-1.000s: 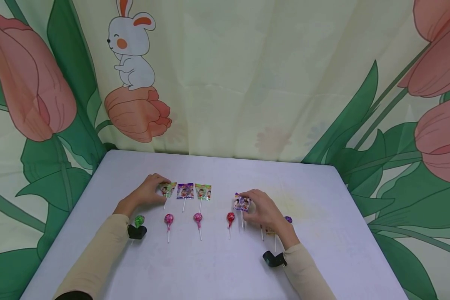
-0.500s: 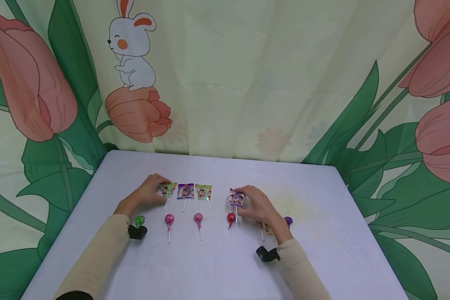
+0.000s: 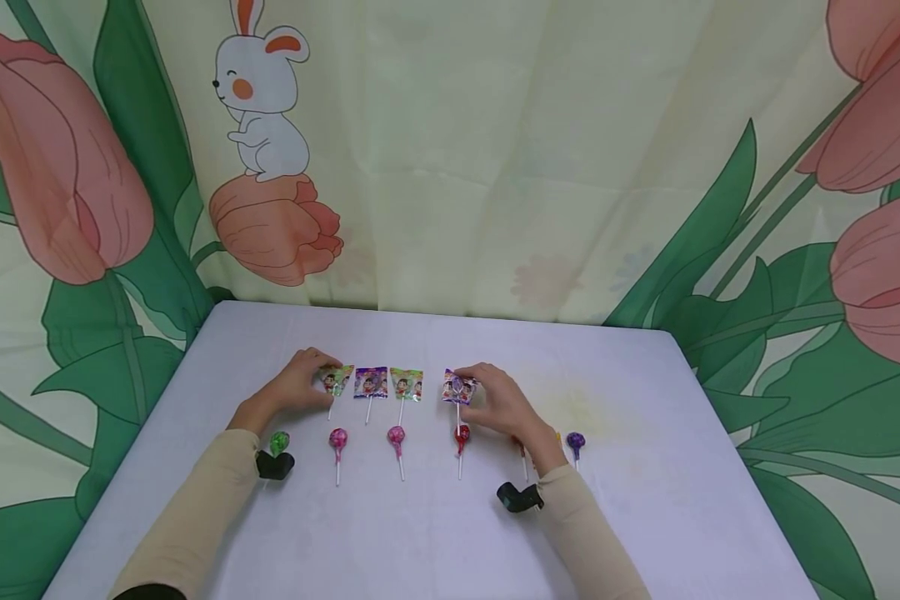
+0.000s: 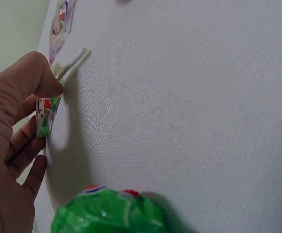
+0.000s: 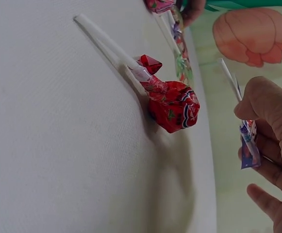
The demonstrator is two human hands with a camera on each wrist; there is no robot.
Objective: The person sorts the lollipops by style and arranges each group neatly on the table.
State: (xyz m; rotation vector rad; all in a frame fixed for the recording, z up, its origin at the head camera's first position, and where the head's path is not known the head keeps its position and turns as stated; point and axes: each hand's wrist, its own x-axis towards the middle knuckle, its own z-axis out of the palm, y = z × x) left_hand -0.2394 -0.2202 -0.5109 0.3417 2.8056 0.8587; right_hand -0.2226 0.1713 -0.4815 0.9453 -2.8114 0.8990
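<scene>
My left hand pinches a green flat-wrapped lollipop at the left end of the back row; in the left wrist view its white stick shows past the thumb. Beside it lie a purple flat-wrapped lollipop and another green packet lollipop. Farther right, my right hand holds a purple packet lollipop between thumb and fingers, off the table in the right wrist view. Just in front of it lies a red round lollipop. The right forearm partly hides other lollipops.
In the front row lie a green round lollipop, partly behind the left wrist camera, a pink one, a second pink lollipop and a purple one. A white cloth covers the table. A printed curtain hangs behind.
My right hand has moved left and slightly toward the back with the purple packet lollipop, ending behind the red one. More of the purple round lollipop shows. The left hand stays still.
</scene>
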